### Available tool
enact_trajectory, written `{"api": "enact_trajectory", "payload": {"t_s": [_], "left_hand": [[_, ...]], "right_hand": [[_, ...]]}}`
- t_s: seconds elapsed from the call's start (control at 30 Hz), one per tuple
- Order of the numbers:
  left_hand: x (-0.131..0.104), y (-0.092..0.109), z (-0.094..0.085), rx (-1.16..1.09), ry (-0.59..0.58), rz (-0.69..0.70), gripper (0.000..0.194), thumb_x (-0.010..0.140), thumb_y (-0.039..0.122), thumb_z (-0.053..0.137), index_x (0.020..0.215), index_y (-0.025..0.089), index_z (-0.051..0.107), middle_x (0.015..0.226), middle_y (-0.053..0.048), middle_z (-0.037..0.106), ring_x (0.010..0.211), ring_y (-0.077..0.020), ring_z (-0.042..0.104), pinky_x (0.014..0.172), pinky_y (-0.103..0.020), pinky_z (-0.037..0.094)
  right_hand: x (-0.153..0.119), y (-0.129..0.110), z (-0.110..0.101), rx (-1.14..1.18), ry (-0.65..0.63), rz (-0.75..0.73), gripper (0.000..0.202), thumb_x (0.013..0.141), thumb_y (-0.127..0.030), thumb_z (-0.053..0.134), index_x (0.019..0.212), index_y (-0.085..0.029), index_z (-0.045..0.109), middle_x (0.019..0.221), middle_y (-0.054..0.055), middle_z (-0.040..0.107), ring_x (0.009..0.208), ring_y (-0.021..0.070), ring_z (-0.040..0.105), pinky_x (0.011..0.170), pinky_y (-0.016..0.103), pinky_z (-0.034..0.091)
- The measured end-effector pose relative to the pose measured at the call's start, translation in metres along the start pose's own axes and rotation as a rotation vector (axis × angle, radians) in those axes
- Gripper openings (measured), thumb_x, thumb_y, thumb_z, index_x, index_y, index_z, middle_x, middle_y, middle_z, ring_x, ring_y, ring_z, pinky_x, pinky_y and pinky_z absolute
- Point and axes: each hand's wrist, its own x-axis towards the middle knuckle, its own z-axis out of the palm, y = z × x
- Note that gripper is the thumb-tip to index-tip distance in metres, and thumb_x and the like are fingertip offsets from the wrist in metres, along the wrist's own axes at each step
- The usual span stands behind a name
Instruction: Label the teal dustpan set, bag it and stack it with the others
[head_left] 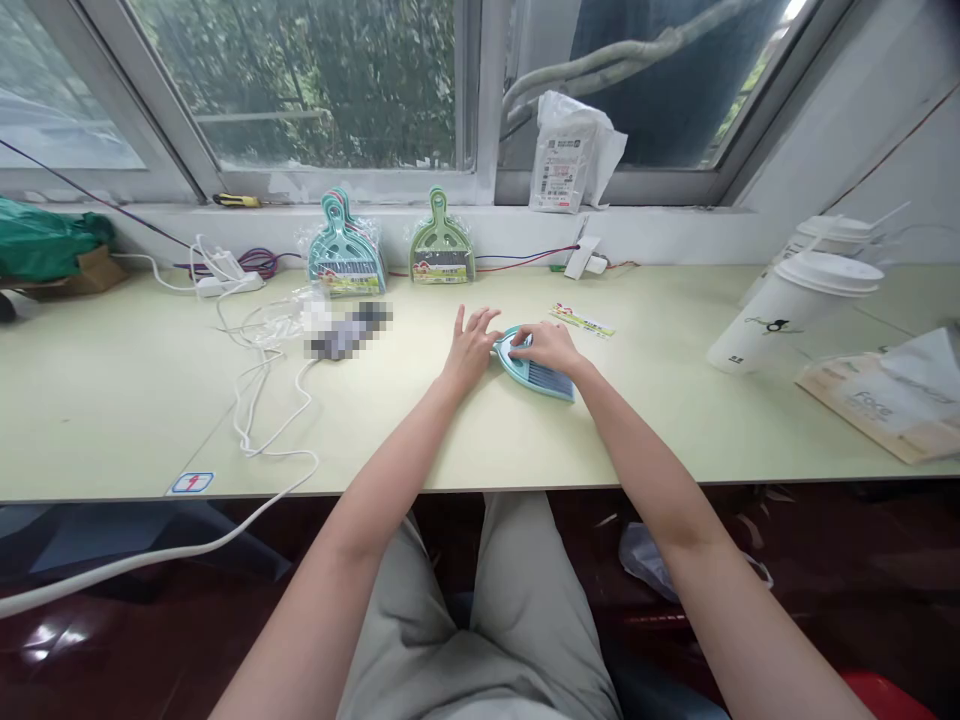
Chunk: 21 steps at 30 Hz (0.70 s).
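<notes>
Pale table (360,430) | white cables (259,395) were strewn at left | wrapped dustpan sets (441,250) were stood at rear | label strip (583,321) was laid near teal dustpan (551,382) | tissue pack (885,395) was set near cups (780,315)

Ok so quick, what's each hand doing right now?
Left hand: open, fingers spread, at the handle end of the teal dustpan.
Right hand: fingers bent over the dustpan; whether they grip it can't be told.

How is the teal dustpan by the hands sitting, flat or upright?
Flat: the teal dustpan lies on the table, its handle end at the left hand.
</notes>
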Motion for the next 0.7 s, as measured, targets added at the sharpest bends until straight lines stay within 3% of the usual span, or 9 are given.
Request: {"api": "enact_trajectory", "payload": {"t_s": [0.13, 0.2, 0.27, 0.33, 0.4, 0.47, 0.53, 0.6, 0.7], "left_hand": [[0.009, 0.010, 0.008, -0.540, 0.233, -0.483, 0.064, 0.077, 0.012, 0.051, 0.139, 0.022, 0.043, 0.149, -0.012, 0.040, 0.137, -0.0280, 0.040, 0.116, -0.049, 0.029], [0.013, 0.018, 0.014, -0.945, 0.130, -0.709, 0.055, 0.084, 0.021, 0.048, 0.139, 0.023, 0.039, 0.139, -0.012, 0.050, 0.124, -0.0264, 0.053, 0.105, -0.044, 0.043], [0.014, 0.026, 0.018, -1.233, -0.067, -0.781, 0.048, 0.086, 0.031, 0.054, 0.132, 0.024, 0.043, 0.127, -0.010, 0.058, 0.113, -0.0259, 0.060, 0.095, -0.040, 0.050], [0.011, 0.031, 0.018, -1.319, -0.152, -0.755, 0.049, 0.077, 0.028, 0.067, 0.123, 0.022, 0.048, 0.118, -0.009, 0.062, 0.109, -0.0258, 0.061, 0.089, -0.036, 0.052], [0.008, 0.029, 0.014, -1.298, -0.099, -0.778, 0.048, 0.069, 0.016, 0.070, 0.113, 0.021, 0.051, 0.113, -0.008, 0.063, 0.103, -0.0239, 0.062, 0.083, -0.033, 0.053], [0.008, 0.020, 0.008, -1.264, -0.005, -0.857, 0.043, 0.066, 0.010, 0.066, 0.105, 0.020, 0.053, 0.106, -0.006, 0.064, 0.095, -0.0210, 0.063, 0.078, -0.030, 0.053], [0.010, 0.005, 0.001, -1.264, 0.091, -0.936, 0.038, 0.065, 0.008, 0.064, 0.100, 0.021, 0.054, 0.097, -0.004, 0.064, 0.085, -0.0178, 0.064, 0.072, -0.028, 0.053], [0.011, -0.011, -0.006, -1.302, 0.191, -1.002, 0.036, 0.067, 0.007, 0.062, 0.098, 0.022, 0.054, 0.089, -0.002, 0.063, 0.075, -0.0148, 0.062, 0.067, -0.026, 0.053], [0.010, -0.033, -0.014, -1.383, 0.341, -1.060, 0.037, 0.067, 0.004, 0.060, 0.097, 0.023, 0.051, 0.086, 0.001, 0.062, 0.068, -0.0118, 0.060, 0.064, -0.025, 0.053]], "right_hand": [[0.006, 0.003, 0.003, 0.229, 0.176, 0.136, 0.024, 0.071, -0.043, 0.072, 0.085, -0.023, 0.071, 0.094, 0.000, 0.072, 0.091, 0.0195, 0.064, 0.082, 0.031, 0.045], [0.010, 0.001, 0.006, 0.325, 0.316, 0.205, 0.024, 0.072, -0.042, 0.071, 0.085, -0.022, 0.069, 0.094, 0.002, 0.072, 0.090, 0.0189, 0.065, 0.082, 0.031, 0.046], [0.015, -0.001, 0.009, 0.414, 0.380, 0.200, 0.023, 0.073, -0.040, 0.071, 0.086, -0.021, 0.069, 0.094, 0.002, 0.072, 0.088, 0.0182, 0.065, 0.083, 0.031, 0.047], [0.019, 0.002, 0.008, 0.484, 0.347, 0.110, 0.023, 0.077, -0.039, 0.067, 0.089, -0.020, 0.069, 0.095, 0.003, 0.073, 0.085, 0.0175, 0.065, 0.083, 0.030, 0.049], [0.023, 0.013, 0.005, 0.490, 0.337, 0.066, 0.026, 0.085, -0.037, 0.058, 0.098, -0.018, 0.070, 0.103, 0.006, 0.072, 0.088, 0.0179, 0.065, 0.085, 0.031, 0.050], [0.024, 0.033, 0.001, 0.374, 0.407, 0.149, 0.032, 0.091, -0.031, 0.048, 0.110, -0.015, 0.068, 0.118, 0.011, 0.068, 0.105, 0.0207, 0.062, 0.097, 0.034, 0.046], [0.021, 0.058, -0.001, 0.147, 0.447, 0.306, 0.037, 0.093, -0.027, 0.046, 0.124, -0.014, 0.063, 0.139, 0.014, 0.055, 0.131, 0.0265, 0.046, 0.111, 0.045, 0.033], [0.016, 0.081, 0.000, -0.006, 0.314, 0.414, 0.047, 0.093, -0.031, 0.051, 0.137, -0.014, 0.052, 0.153, 0.015, 0.039, 0.145, 0.0323, 0.024, 0.115, 0.059, 0.018], [0.014, 0.096, 0.004, -0.038, 0.110, 0.409, 0.041, 0.096, -0.029, 0.044, 0.135, -0.020, 0.055, 0.155, 0.011, 0.036, 0.147, 0.0313, 0.019, 0.113, 0.069, 0.008]]}}
